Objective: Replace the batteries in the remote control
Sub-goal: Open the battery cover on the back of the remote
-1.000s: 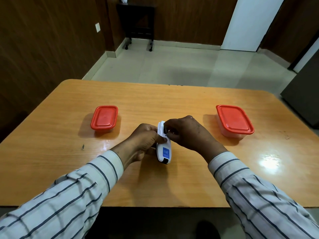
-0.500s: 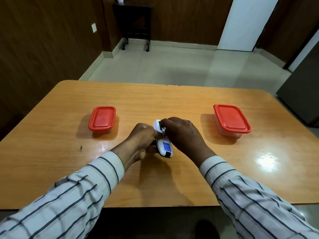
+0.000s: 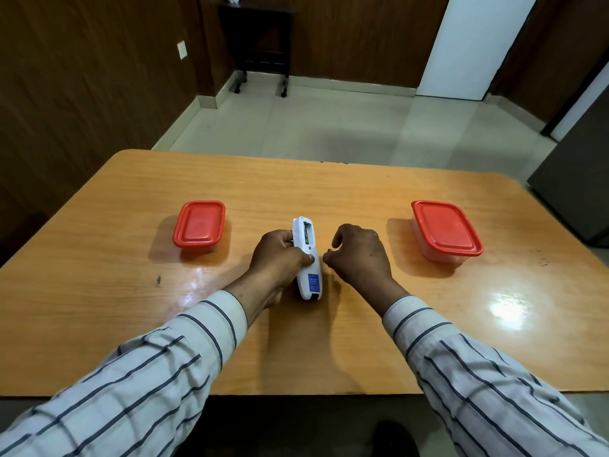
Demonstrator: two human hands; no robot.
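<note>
White remote (image 3: 307, 258) clamped in left hand (image 3: 278, 258), battery bay uncovered — right hand (image 3: 357, 255) just beside, fingers curled, contents not discernible. Battery removal judged next.

Room: plain indoor room, home or office, cannot tell which. Dark wood-panelled walls (image 3: 82, 77); pale tiled floor (image 3: 329, 127); white door (image 3: 474, 44); wall switch (image 3: 181, 50); dark side table (image 3: 260, 37) on castors; glossy wooden table (image 3: 362, 199); two red-lidded tubs (image 3: 199, 225).
</note>
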